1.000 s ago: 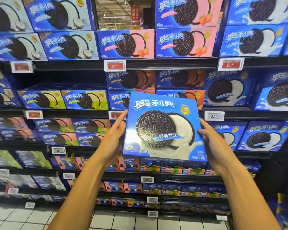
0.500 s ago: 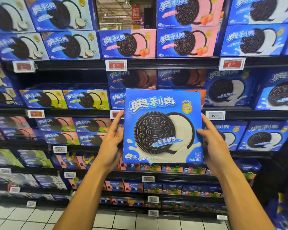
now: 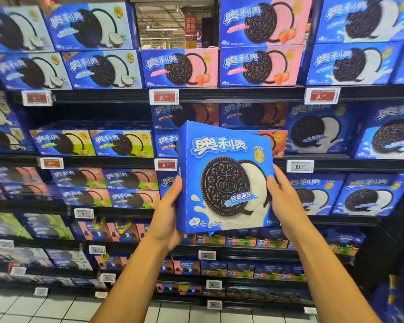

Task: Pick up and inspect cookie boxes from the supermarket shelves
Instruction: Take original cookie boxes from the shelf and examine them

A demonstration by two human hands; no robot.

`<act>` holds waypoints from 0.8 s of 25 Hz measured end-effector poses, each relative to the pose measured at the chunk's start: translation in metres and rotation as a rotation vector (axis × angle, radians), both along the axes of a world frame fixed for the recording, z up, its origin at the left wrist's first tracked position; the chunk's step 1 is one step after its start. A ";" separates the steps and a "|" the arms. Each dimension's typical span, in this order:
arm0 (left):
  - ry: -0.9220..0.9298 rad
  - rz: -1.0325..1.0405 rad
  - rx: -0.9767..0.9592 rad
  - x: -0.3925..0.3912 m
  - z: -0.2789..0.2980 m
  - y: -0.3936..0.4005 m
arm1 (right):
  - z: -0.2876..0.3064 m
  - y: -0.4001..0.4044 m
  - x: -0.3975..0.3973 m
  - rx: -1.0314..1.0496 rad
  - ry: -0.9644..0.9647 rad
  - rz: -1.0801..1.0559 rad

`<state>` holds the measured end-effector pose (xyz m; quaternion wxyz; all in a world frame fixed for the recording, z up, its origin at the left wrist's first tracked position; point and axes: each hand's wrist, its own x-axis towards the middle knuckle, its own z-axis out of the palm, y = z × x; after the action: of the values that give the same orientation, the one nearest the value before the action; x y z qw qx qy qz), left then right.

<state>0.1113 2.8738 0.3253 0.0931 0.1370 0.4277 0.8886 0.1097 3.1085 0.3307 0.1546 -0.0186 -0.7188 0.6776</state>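
Note:
I hold a large blue cookie box [image 3: 224,183] up in front of the shelves, its front showing a dark sandwich cookie with white cream. The box is turned so its left side edge faces me slightly. My left hand [image 3: 170,213] grips the box's lower left edge, fingers behind it. My right hand [image 3: 282,203] grips the right edge, thumb on the front. Similar blue boxes [image 3: 317,194] stand on the shelf behind it.
Supermarket shelves [image 3: 219,95] full of cookie boxes fill the view: coconut boxes [image 3: 98,68] at upper left, pink strawberry boxes [image 3: 180,68] at top centre, green ones [image 3: 124,143] at mid left. Price tags [image 3: 300,166] line the shelf edges. White floor tiles [image 3: 56,311] lie below.
The box has rotated, its right side swinging away so it looks narrower, and both hands have shifted with it. The camera has moved slightly closer.

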 end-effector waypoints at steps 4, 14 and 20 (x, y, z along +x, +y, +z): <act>0.107 0.141 -0.191 0.006 0.002 0.032 | 0.006 -0.038 0.016 0.106 0.105 0.065; 0.243 0.052 -0.527 0.004 -0.004 0.029 | -0.016 -0.051 0.021 -0.208 0.168 0.200; 0.053 0.412 -0.735 -0.033 -0.018 -0.022 | -0.023 -0.004 0.021 -0.713 0.010 0.281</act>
<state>0.0782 2.8518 0.3076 -0.0547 0.0294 0.7370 0.6730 0.1302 3.1041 0.3074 0.0475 0.0310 -0.4327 0.8998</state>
